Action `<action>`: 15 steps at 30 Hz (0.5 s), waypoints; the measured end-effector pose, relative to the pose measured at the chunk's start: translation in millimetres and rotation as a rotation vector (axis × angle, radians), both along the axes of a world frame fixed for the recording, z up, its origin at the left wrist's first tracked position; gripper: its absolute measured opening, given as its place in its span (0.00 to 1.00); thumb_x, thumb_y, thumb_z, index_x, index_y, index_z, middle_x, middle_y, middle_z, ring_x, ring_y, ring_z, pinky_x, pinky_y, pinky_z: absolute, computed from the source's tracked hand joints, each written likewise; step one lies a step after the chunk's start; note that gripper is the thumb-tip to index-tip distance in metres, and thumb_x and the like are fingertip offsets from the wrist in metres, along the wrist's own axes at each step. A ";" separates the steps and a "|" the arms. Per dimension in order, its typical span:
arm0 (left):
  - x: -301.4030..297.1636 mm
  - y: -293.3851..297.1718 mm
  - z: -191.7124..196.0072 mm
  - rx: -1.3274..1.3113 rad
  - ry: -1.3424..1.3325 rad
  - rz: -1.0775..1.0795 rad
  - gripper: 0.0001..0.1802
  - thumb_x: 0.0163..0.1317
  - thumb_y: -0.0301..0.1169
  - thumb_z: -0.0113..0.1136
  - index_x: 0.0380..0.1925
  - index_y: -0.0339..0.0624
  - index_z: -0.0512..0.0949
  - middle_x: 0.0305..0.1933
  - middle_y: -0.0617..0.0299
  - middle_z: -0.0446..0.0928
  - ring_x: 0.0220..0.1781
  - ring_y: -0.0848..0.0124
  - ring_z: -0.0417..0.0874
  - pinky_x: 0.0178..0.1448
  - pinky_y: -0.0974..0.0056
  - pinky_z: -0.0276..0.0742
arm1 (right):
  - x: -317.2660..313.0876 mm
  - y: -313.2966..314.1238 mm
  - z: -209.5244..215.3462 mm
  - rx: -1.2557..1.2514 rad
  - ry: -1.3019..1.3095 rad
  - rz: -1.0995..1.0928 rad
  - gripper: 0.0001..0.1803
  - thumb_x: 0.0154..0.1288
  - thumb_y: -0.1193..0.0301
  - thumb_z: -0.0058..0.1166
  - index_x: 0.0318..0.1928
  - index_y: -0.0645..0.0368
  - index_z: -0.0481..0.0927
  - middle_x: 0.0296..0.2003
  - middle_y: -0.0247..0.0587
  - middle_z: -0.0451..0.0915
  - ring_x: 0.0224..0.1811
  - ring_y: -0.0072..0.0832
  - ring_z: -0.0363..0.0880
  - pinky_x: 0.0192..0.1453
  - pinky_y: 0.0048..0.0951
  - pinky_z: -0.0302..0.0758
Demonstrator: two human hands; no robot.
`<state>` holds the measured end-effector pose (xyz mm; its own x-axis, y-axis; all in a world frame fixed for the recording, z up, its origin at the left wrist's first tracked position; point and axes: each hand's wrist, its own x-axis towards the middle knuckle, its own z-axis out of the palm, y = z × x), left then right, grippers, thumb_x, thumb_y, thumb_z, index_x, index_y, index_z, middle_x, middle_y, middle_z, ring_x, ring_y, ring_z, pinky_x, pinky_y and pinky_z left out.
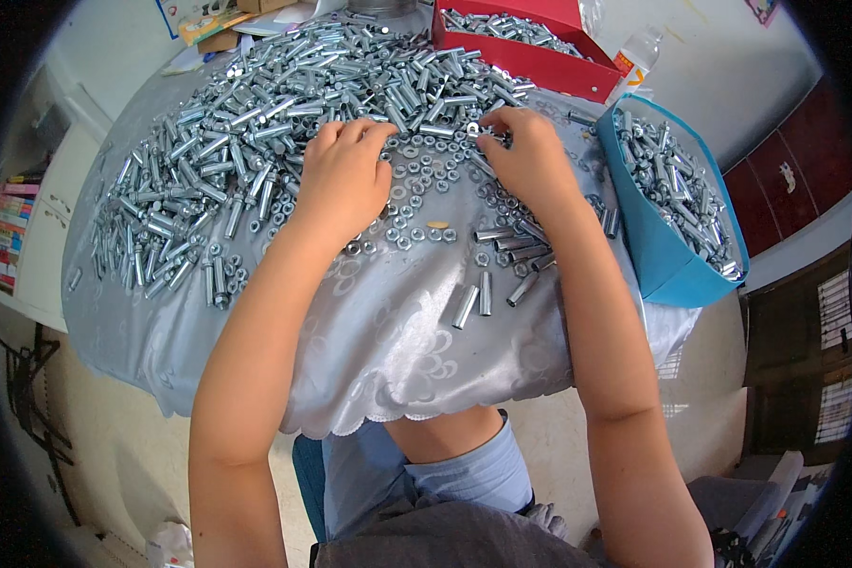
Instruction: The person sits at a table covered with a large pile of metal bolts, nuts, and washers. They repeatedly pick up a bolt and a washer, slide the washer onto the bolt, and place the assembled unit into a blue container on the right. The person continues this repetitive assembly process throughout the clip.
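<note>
A large heap of silvery metal sleeve anchors [284,104] covers the far part of the table. My left hand [344,180] rests palm down at the heap's near edge, fingers spread and bent onto the metal, thumb apart. Across from it, my right hand [530,156] curls thumb and index finger together beside a small round metal piece [473,129]; whatever lies between the fingertips is too small to make out. Loose hex nuts [417,201] and washers lie between the two hands. Near my right wrist are several bare metal sleeves [466,307].
A blue fabric bin [667,256] filled with anchors stands at the table's right edge. Behind the heap sit a red box [540,71] with more anchors and a clear plastic bottle [637,62]. A shiny grey tablecloth [379,331] hangs over the near edge, above my lap.
</note>
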<state>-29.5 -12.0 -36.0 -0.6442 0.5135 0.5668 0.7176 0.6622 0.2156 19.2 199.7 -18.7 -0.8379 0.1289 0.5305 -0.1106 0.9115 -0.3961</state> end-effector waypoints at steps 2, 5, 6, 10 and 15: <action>-3.0 -1.6 -1.4 -0.050 0.010 0.015 0.17 0.52 0.27 0.49 0.44 0.46 0.74 0.52 0.60 0.70 0.54 0.59 0.66 0.59 0.55 0.61 | -0.5 -5.1 0.1 0.026 0.015 0.008 0.13 0.50 0.68 0.55 0.38 0.58 0.79 0.36 0.49 0.77 0.43 0.46 0.72 0.49 0.41 0.69; -2.9 -0.8 0.0 -0.121 0.042 0.060 0.17 0.53 0.30 0.49 0.44 0.46 0.75 0.51 0.60 0.70 0.54 0.59 0.66 0.59 0.55 0.61 | -3.0 -7.7 -5.4 0.083 0.063 0.068 0.13 0.51 0.68 0.55 0.38 0.57 0.78 0.37 0.48 0.77 0.44 0.45 0.72 0.49 0.42 0.68; -2.4 -0.1 0.8 -0.127 0.039 0.070 0.16 0.52 0.30 0.50 0.43 0.46 0.75 0.51 0.60 0.70 0.54 0.59 0.66 0.58 0.55 0.61 | -3.5 -8.0 -7.2 0.088 0.063 0.072 0.13 0.51 0.68 0.55 0.39 0.57 0.78 0.37 0.48 0.77 0.44 0.45 0.71 0.49 0.42 0.68; 1.7 1.6 4.2 -0.142 0.022 0.097 0.15 0.52 0.33 0.52 0.41 0.45 0.75 0.48 0.60 0.70 0.53 0.58 0.66 0.57 0.55 0.62 | -4.8 -10.9 -9.2 0.078 0.087 0.131 0.14 0.52 0.68 0.54 0.40 0.57 0.78 0.38 0.46 0.77 0.45 0.44 0.71 0.49 0.43 0.67; 3.6 3.3 -1.0 -0.100 0.033 0.088 0.14 0.51 0.33 0.54 0.39 0.44 0.75 0.47 0.60 0.70 0.53 0.57 0.65 0.58 0.55 0.61 | -13.3 -16.4 -13.9 0.096 0.141 0.308 0.12 0.55 0.69 0.52 0.41 0.57 0.78 0.40 0.45 0.77 0.48 0.40 0.71 0.51 0.41 0.66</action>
<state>-25.9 -8.8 -37.0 -0.6709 0.5110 0.5375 0.6615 0.7399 0.1223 5.9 183.3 -32.6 -0.7474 -0.1746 0.6410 -0.4334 0.8595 -0.2712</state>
